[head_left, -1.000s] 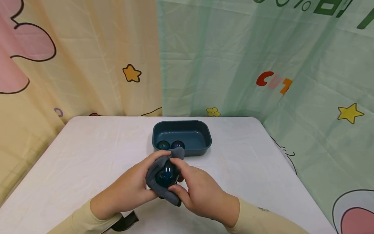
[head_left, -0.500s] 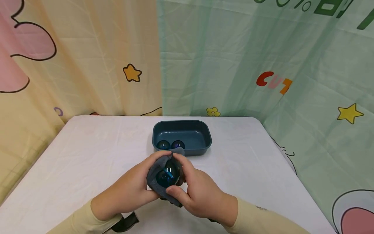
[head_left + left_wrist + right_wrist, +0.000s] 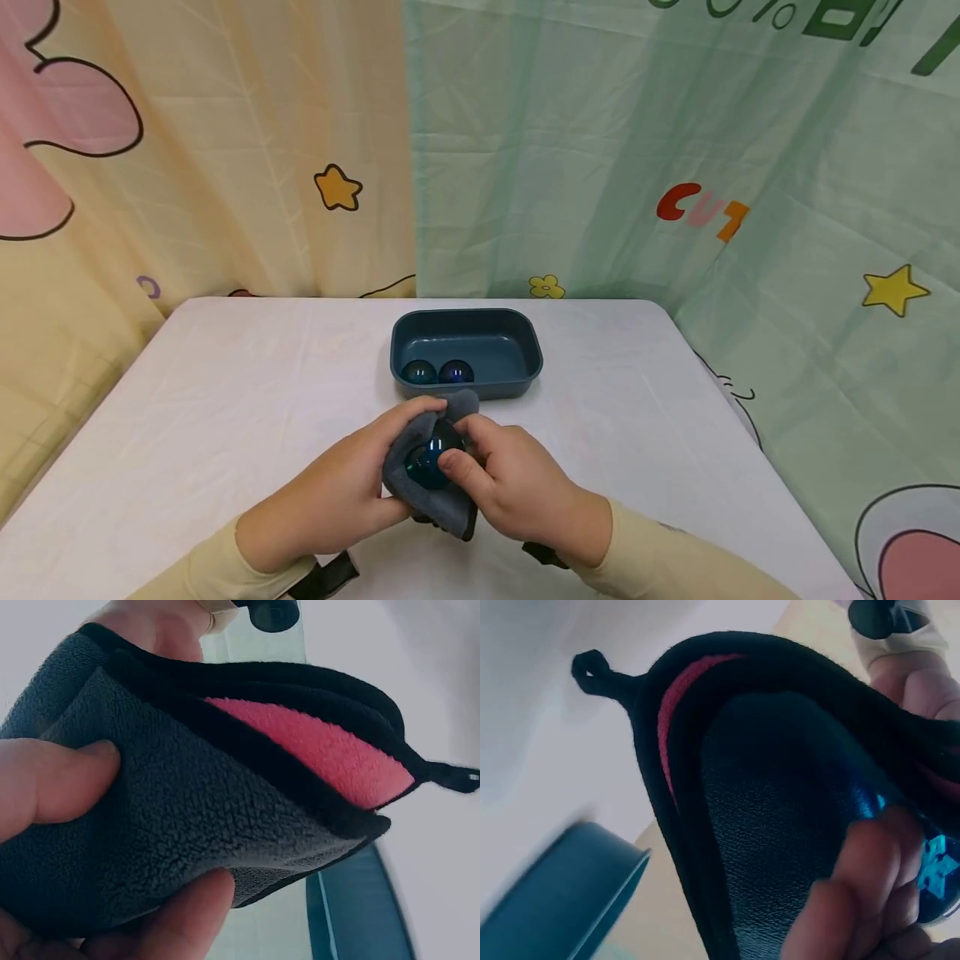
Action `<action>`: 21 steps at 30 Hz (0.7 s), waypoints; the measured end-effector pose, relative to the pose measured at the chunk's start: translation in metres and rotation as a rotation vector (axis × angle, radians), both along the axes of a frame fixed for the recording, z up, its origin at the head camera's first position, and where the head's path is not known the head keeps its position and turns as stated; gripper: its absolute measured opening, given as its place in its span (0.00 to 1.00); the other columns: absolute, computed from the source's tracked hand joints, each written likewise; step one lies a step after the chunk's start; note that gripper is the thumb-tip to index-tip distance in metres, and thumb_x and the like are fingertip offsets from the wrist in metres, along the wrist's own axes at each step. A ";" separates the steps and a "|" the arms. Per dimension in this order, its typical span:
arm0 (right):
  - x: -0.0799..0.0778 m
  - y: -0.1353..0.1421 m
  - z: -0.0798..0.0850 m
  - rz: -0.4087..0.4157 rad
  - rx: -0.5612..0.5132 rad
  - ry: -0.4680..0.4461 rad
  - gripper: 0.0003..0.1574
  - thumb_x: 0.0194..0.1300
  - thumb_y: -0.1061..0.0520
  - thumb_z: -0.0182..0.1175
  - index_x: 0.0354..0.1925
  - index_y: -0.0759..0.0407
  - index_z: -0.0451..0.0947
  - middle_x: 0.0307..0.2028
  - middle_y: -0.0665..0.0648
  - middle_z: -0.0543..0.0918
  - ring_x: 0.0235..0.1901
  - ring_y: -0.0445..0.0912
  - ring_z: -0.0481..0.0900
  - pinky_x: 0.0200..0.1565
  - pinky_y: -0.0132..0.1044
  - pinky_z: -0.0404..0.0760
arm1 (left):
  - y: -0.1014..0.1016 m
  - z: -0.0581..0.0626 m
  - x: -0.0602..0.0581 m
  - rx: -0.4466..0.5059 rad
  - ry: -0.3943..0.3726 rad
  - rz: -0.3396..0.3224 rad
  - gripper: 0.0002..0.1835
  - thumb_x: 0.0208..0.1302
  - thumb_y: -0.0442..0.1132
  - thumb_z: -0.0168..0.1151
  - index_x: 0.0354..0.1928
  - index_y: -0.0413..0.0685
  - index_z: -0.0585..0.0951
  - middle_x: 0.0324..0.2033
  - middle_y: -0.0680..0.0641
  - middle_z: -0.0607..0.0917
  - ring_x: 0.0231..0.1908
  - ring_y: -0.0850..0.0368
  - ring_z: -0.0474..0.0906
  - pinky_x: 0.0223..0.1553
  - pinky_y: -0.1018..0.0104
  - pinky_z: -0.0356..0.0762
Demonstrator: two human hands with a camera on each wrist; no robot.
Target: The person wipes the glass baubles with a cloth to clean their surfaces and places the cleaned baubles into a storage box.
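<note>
My left hand (image 3: 333,496) holds a folded cloth (image 3: 447,506), dark grey with black edging, cupped round a glossy dark blue-green ball (image 3: 425,465). From the other side my right hand (image 3: 534,493) grips the ball, its thumb lying across the front. In the left wrist view the cloth (image 3: 187,787) hides the ball; its pink inner side and a small hanging loop show. A blue pattern gleams on the ball (image 3: 934,874) in the right wrist view, beside the right fingertips.
Just beyond the hands, a dark teal rectangular tray (image 3: 506,389) stands on the white-covered table (image 3: 247,400). Two similar dark balls, one greenish (image 3: 419,372) and one bluish-purple (image 3: 456,372), lie in its near left part. Printed curtains (image 3: 525,150) hang behind the table.
Both hands have shifted slightly right and down with the cloth. The right thumb has moved up over the ball's front, and more of the cloth's lower corner shows.
</note>
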State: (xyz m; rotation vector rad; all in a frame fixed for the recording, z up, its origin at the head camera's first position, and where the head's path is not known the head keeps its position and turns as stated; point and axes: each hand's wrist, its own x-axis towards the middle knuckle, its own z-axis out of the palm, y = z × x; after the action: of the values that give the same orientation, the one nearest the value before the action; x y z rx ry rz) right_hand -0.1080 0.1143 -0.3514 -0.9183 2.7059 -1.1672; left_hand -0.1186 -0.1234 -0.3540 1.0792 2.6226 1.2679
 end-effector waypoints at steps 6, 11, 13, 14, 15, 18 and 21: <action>0.008 0.000 0.003 0.016 0.060 0.065 0.45 0.78 0.42 0.61 0.78 0.60 0.55 0.47 0.51 0.88 0.37 0.33 0.81 0.40 0.28 0.83 | -0.002 0.000 -0.003 0.095 -0.024 0.012 0.51 0.57 0.35 0.81 0.78 0.68 0.62 0.68 0.58 0.79 0.63 0.60 0.79 0.66 0.59 0.79; 0.009 -0.001 0.008 0.027 0.185 0.196 0.41 0.77 0.47 0.62 0.77 0.58 0.58 0.52 0.51 0.88 0.43 0.38 0.84 0.47 0.31 0.85 | -0.004 0.002 -0.003 0.094 -0.008 0.019 0.50 0.59 0.37 0.81 0.78 0.67 0.62 0.66 0.57 0.80 0.62 0.60 0.79 0.65 0.60 0.79; 0.008 0.000 0.009 0.026 0.180 0.199 0.39 0.77 0.48 0.63 0.75 0.60 0.60 0.46 0.51 0.89 0.39 0.37 0.84 0.43 0.30 0.84 | -0.003 0.003 -0.002 0.083 -0.014 0.019 0.50 0.59 0.37 0.80 0.78 0.67 0.62 0.67 0.57 0.79 0.63 0.59 0.79 0.66 0.58 0.79; 0.007 0.000 0.008 0.032 0.156 0.163 0.38 0.78 0.47 0.62 0.74 0.61 0.60 0.43 0.51 0.89 0.37 0.35 0.83 0.41 0.29 0.83 | -0.002 0.003 -0.001 0.071 -0.015 0.018 0.49 0.60 0.38 0.80 0.78 0.67 0.61 0.68 0.56 0.79 0.63 0.59 0.79 0.66 0.57 0.80; 0.006 0.001 0.008 0.036 0.122 0.113 0.36 0.78 0.47 0.61 0.73 0.62 0.61 0.40 0.50 0.89 0.34 0.34 0.82 0.39 0.28 0.82 | -0.002 0.004 0.000 0.060 -0.020 0.022 0.49 0.60 0.38 0.80 0.78 0.68 0.61 0.69 0.56 0.78 0.64 0.59 0.79 0.66 0.57 0.80; 0.002 0.001 0.006 0.040 -0.006 -0.053 0.27 0.82 0.47 0.56 0.66 0.64 0.66 0.30 0.50 0.86 0.27 0.31 0.77 0.31 0.27 0.78 | 0.000 0.004 0.001 0.030 -0.023 0.024 0.49 0.61 0.39 0.79 0.78 0.68 0.61 0.69 0.54 0.78 0.64 0.58 0.79 0.65 0.56 0.80; 0.000 0.001 0.003 0.026 -0.050 -0.068 0.21 0.84 0.48 0.52 0.59 0.64 0.72 0.30 0.50 0.85 0.29 0.31 0.77 0.32 0.28 0.79 | 0.000 0.003 0.001 0.023 -0.020 0.020 0.49 0.60 0.37 0.79 0.78 0.68 0.61 0.69 0.55 0.78 0.63 0.59 0.78 0.65 0.57 0.80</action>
State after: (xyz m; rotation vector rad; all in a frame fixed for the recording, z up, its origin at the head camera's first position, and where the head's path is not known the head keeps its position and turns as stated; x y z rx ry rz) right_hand -0.1082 0.1150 -0.3487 -0.8996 2.6153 -1.2429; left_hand -0.1172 -0.1233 -0.3507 1.0409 2.6174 1.3087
